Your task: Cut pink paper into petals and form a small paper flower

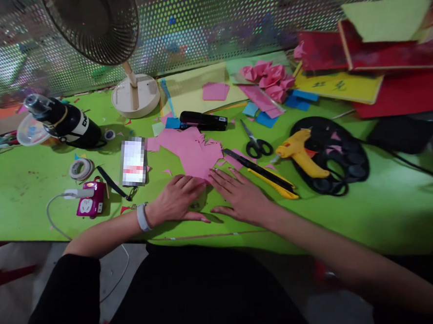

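A sheet of pink paper (193,153) with jagged cut edges lies on the green table (382,206) near its front edge. My left hand (177,201), with a pale wristband, lies flat on the table, its fingertips on the paper's near edge. My right hand (240,195) is spread flat beside it, fingers touching the paper's near right corner. Neither hand holds anything. Small pink scraps lie scattered around the sheet.
Right of my hands lie a black and yellow ruler (267,177), scissors (256,145), and a yellow glue gun (299,155) on a black palette. A stapler (203,121), phone (133,161), tape roll (81,168), bottle (67,121), pink adapter (89,204), fan (133,91) and folded pink paper flowers (269,77) sit around.
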Demonstrator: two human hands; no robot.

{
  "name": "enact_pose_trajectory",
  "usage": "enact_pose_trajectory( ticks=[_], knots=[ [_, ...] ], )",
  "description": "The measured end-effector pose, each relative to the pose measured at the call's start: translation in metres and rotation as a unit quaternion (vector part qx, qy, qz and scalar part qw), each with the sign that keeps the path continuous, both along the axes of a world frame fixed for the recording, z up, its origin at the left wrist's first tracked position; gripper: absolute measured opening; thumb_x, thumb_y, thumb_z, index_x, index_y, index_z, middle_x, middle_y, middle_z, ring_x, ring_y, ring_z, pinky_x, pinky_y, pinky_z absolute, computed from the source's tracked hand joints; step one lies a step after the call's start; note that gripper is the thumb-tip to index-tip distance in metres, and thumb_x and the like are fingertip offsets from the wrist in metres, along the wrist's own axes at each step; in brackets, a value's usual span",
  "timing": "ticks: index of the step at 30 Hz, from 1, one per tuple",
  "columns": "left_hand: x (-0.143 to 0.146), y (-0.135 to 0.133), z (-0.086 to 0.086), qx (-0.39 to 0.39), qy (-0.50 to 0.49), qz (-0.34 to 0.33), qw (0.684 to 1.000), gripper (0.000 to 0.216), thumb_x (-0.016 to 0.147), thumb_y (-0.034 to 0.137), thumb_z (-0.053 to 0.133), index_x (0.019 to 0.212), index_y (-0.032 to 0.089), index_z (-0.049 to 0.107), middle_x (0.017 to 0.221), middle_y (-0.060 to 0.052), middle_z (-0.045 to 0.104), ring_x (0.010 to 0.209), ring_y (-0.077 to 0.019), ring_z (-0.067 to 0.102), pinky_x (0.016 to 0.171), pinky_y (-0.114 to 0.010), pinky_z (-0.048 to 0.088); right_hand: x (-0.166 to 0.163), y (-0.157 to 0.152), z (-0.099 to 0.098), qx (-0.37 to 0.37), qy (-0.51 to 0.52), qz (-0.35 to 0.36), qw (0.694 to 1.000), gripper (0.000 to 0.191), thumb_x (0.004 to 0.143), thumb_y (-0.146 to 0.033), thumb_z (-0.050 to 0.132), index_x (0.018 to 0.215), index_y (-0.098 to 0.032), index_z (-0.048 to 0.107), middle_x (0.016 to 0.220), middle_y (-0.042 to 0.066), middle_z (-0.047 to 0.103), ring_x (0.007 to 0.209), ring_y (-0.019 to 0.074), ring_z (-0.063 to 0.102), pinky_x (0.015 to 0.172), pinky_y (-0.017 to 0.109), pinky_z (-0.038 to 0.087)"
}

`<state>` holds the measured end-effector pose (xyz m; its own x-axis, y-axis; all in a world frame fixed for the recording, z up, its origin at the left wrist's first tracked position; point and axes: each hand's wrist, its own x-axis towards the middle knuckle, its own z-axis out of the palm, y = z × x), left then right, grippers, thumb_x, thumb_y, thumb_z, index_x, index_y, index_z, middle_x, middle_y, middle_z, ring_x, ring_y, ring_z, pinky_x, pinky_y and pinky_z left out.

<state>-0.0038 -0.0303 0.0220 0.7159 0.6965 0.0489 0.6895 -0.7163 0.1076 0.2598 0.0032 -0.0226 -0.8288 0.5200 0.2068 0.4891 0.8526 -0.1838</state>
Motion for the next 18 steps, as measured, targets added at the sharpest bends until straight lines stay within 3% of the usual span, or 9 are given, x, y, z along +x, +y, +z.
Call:
enact_pose_trajectory(
  ticks=[5, 11, 15, 18],
  knots=[
    [0.0, 0.004, 0.002, 0.019, -0.007, -0.006, 1.0, 0.108, 0.082, 0.095, 0.024, 0.148, 0.014, 0.051, 0.132, -0.016, 0.065, 0.118, -0.0311, 0.059, 0.106, -0.046, 0.042, -0.002, 0.001, 0.001, 0.0, 0.003, -0.002, 1.0, 0.095, 0.1, -0.069, 0.037, 0.166, -0.012, -0.002, 0.165, 0.019, 0.035, 0.152, 0.0318, 0.035, 0.123, 0.056, 0.028],
    [-0.016, -0.004, 0.006, 0.037, -0.018, -0.014, 0.999, 0.1, 0.084, 0.092, 0.032, 0.146, 0.016, 0.054, 0.133, -0.015, 0.065, 0.116, -0.03, 0.061, 0.102, -0.043, 0.044, -0.001, 0.003, 0.004, -0.005, 0.001, -0.003, 1.0, 0.079, 0.104, -0.062, 0.034, 0.162, -0.01, 0.029, 0.162, 0.018, 0.042, 0.151, 0.0313, 0.038, 0.123, 0.056, 0.027],
    [-0.02, -0.005, 0.01, 0.004, -0.009, -0.013, 1.0, 0.09, 0.085, 0.091, 0.032, 0.127, 0.019, 0.068, 0.138, -0.015, 0.062, 0.122, -0.0311, 0.059, 0.108, -0.045, 0.043, -0.004, 0.016, 0.027, -0.067, 0.013, -0.019, 0.997, 0.063, 0.106, -0.055, 0.034, 0.147, -0.011, 0.054, 0.15, 0.018, 0.057, 0.14, 0.0309, 0.052, 0.118, 0.052, 0.038],
    [-0.019, -0.003, 0.013, -0.036, -0.019, -0.021, 0.999, 0.081, 0.086, 0.089, 0.032, 0.103, 0.022, 0.075, 0.139, -0.012, 0.061, 0.128, -0.0307, 0.056, 0.113, -0.046, 0.042, -0.019, 0.033, 0.053, -0.156, -0.004, -0.125, 0.98, 0.042, 0.103, -0.045, 0.044, 0.117, -0.017, 0.072, 0.115, 0.015, 0.076, 0.111, 0.0312, 0.069, 0.094, 0.046, 0.053]
  ],
)
